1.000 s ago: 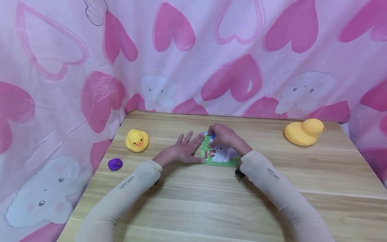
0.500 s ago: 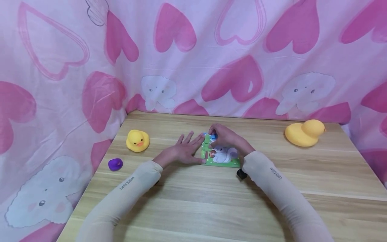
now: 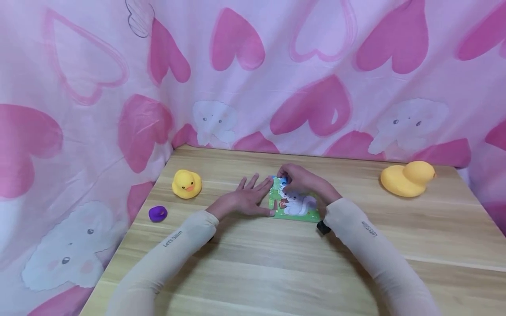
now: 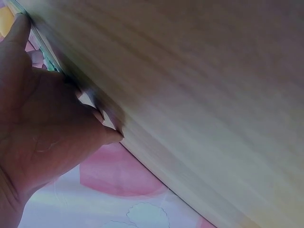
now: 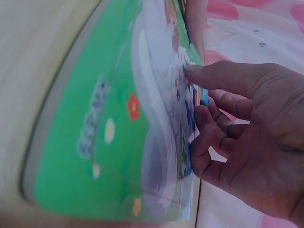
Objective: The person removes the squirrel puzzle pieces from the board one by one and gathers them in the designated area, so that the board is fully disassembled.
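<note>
A small picture puzzle (image 3: 299, 206) with a white squirrel on green lies on the wooden table. My left hand (image 3: 250, 201) spreads over its left side, fingers straight, with thumb and fingertips along its left edge. At the puzzle's upper part, my right hand (image 3: 303, 180) is bent over with thumb and fingers pinching a small piece. In the right wrist view a blue edge of that puzzle piece (image 5: 205, 97) shows between the thumb and curled fingers; the rest of it is hidden. The left wrist view has the left hand (image 4: 47, 114) along the tabletop edge-on.
A yellow rubber duck (image 3: 187, 184) and a small purple duck (image 3: 158, 213) stand on the left. At the back right sits a larger yellow duck (image 3: 407, 179). A pink heart-printed curtain (image 3: 253, 87) hangs behind the table (image 3: 253, 272).
The head view has turned slightly left, so everything appears a little farther right. Both hands stay at the puzzle; the right fingers have shifted slightly over its upper part.
</note>
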Demonstrator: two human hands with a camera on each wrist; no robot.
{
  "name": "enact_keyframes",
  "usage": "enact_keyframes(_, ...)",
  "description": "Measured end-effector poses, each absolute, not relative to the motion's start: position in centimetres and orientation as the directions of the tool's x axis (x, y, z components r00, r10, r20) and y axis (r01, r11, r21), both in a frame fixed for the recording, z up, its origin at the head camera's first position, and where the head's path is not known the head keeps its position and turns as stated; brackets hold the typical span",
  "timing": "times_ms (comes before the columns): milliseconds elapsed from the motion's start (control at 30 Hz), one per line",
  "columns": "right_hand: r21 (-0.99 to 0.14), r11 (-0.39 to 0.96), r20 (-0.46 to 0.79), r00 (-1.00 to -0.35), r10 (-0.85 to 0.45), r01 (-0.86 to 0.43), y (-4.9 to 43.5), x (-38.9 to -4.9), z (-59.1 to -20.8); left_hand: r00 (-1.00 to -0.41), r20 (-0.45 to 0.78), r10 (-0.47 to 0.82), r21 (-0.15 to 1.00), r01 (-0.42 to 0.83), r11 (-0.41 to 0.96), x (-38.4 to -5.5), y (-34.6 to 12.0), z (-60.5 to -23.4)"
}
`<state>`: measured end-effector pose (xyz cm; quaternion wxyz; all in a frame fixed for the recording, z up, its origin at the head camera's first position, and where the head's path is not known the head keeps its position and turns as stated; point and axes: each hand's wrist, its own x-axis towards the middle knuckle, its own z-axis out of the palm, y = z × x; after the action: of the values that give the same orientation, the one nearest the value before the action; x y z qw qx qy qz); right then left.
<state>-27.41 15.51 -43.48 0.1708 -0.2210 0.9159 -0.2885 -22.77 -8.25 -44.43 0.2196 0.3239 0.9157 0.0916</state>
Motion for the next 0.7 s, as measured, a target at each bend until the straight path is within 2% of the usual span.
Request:
enact_keyframes(233,-0.528,0.765,-0.158,-0.843,-0.515,-0.368,15.4,-27.3,-43.6,-0.696,-0.352,0.626,0.292,0.554,0.780,-22.6,-8.2,-44.6)
enact_keyframes(400,-0.516,0.771,-0.152,-0.847,-0.510,-0.372,15.8,-27.4,-43.1,-0.701,-0.359,0.617,0.286,0.546,0.787,-22.6,-8.4,-44.5)
enact_keyframes(700,-0.540,0.766,-0.088,-0.882,-0.463,-0.349,20.9,-26.5,-42.3,-0.698,-0.357,0.621,0.298,0.545,0.784,-22.7,-8.1,-44.6)
